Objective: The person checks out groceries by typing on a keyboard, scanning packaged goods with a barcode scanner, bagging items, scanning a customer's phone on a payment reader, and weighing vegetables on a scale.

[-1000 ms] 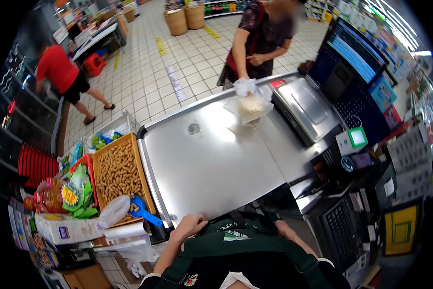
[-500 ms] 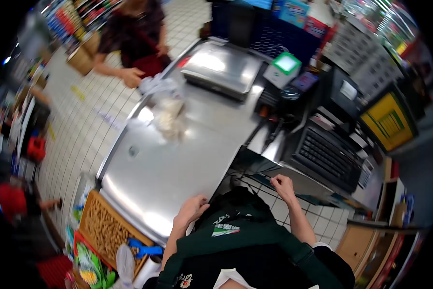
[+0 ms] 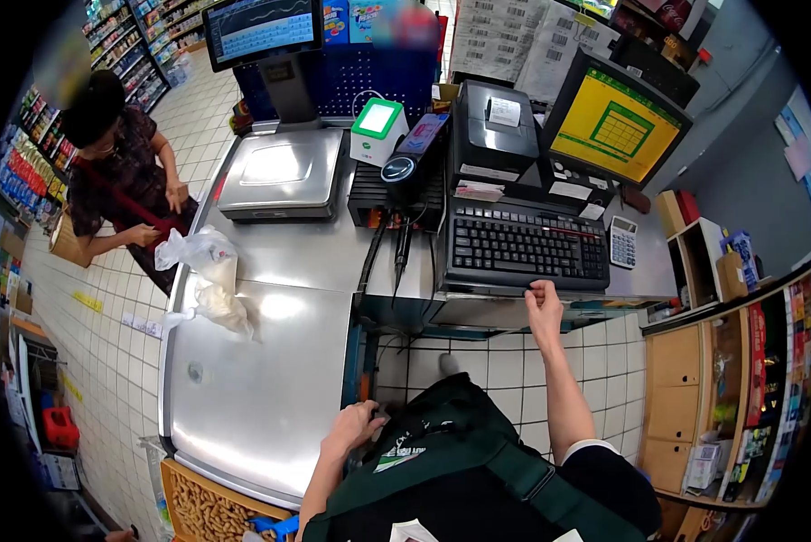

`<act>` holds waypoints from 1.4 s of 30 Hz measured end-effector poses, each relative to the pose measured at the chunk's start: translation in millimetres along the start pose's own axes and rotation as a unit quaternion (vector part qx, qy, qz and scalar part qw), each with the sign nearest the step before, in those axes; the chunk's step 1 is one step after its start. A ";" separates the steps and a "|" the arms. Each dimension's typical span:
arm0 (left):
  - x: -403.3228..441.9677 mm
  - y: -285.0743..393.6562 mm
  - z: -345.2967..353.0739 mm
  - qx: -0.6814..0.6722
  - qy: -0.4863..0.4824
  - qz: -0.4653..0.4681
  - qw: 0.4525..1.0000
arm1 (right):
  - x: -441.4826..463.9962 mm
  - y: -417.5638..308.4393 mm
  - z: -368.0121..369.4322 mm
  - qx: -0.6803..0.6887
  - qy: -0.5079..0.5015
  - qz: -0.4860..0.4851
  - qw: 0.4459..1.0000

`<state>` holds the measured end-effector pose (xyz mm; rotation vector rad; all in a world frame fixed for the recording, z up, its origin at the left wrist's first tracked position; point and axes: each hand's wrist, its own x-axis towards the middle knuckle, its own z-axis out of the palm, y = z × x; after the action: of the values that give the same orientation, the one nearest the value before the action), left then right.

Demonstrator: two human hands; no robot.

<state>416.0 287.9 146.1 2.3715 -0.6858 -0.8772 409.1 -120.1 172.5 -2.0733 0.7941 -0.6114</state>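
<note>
My right hand is at the front edge of the black keyboard, fingers curled; whether they hold anything is too small to tell. Low at the inner edge of the metal counter, my left hand is bent beside the dark apron, its fingers partly hidden. A clear plastic bag with pale contents lies on the counter's far left side. Beyond it, a person in a dark patterned top stands with both hands near a red bag.
A flat metal scale sits on the counter. Behind the keyboard are a green-and-white payment device, a scanner, a printer and a yellow screen. A calculator lies right of the keyboard. Peanuts fill a tray.
The view has swung right toward the keyboard and screen. My right hand has come up to the keyboard's front edge. The other person's hand has let go of the plastic bag.
</note>
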 end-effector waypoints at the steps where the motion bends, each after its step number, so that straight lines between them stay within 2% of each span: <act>1: 1.4 6.5 2.4 -0.012 0.019 0.021 1.000 | 2.9 -0.5 1.2 0.001 0.002 -0.004 1.000; 2: 6.6 16.0 2.1 -0.011 0.022 0.013 1.000 | 5.2 0.1 2.1 0.007 -0.004 -0.004 1.000; 4: 26.7 42.5 -3.0 -0.098 0.029 0.041 0.994 | 10.7 2.6 1.7 -0.031 -0.010 -0.015 0.999; 6: 58.9 72.4 -7.5 -0.140 0.122 0.109 0.976 | 11.8 -0.5 -2.7 -0.009 -0.025 -0.023 0.999; 8: 104.2 106.3 -25.2 -0.079 0.250 0.206 0.943 | 12.9 0.0 -9.9 0.007 -0.062 -0.041 0.997; 12: 187.8 177.2 -67.3 -0.024 0.362 0.206 0.909 | 20.3 18.9 -24.9 0.074 -0.142 -0.073 0.984; 14: 231.7 193.1 -77.4 0.028 0.395 0.169 0.902 | 26.7 15.5 -41.9 0.099 -0.194 -0.044 0.975; 16: 258.6 205.4 -83.4 0.088 0.387 0.104 0.912 | 34.6 28.0 -54.2 0.090 -0.201 -0.039 0.975; 18: 270.1 212.2 -92.2 0.132 0.338 0.061 0.930 | 39.6 39.5 -70.1 0.089 -0.168 -0.054 0.980; 20: 270.4 221.5 -97.9 0.098 0.323 0.020 0.941 | 43.8 54.0 -89.3 0.081 -0.115 -0.066 0.988; 22: 273.6 215.8 -84.2 0.023 0.352 0.045 0.935 | 47.4 63.3 -109.6 0.056 -0.070 -0.062 0.994; 26: 272.5 205.5 -57.8 0.048 0.413 0.098 0.904 | 51.7 69.2 -126.8 0.022 0.009 -0.126 0.992; 28: 271.8 203.1 -55.8 0.011 0.421 0.103 0.901 | 50.8 71.3 -126.5 0.004 -0.015 -0.120 0.993; 31: 270.7 197.7 -56.2 -0.114 0.422 0.104 0.893 | 49.2 76.9 -119.5 -0.029 -0.018 -0.137 0.990; 34: 274.3 192.6 -55.2 -0.310 0.412 0.089 0.852 | 46.0 69.6 -117.7 -0.053 0.039 -0.155 0.986; 36: 273.9 191.6 -55.1 -0.317 0.428 0.089 0.842 | 45.4 67.7 -119.6 -0.254 0.082 -0.232 0.935; 38: 274.9 188.8 -54.6 -0.317 0.435 0.085 0.839 | 49.2 71.9 -123.2 -0.247 0.060 -0.223 0.941; 40: 276.4 188.6 -54.8 -0.315 0.440 0.081 0.837 | 57.0 70.7 -127.9 -0.164 0.110 -0.197 0.960; 42: 276.2 189.3 -50.8 -0.316 0.444 0.076 0.835 | 61.3 73.2 -131.4 -0.185 0.110 -0.184 0.959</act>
<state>582.3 -5.6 175.7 1.7723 -0.1404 0.1331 341.4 -266.3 193.3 -2.5598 0.6881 -0.9714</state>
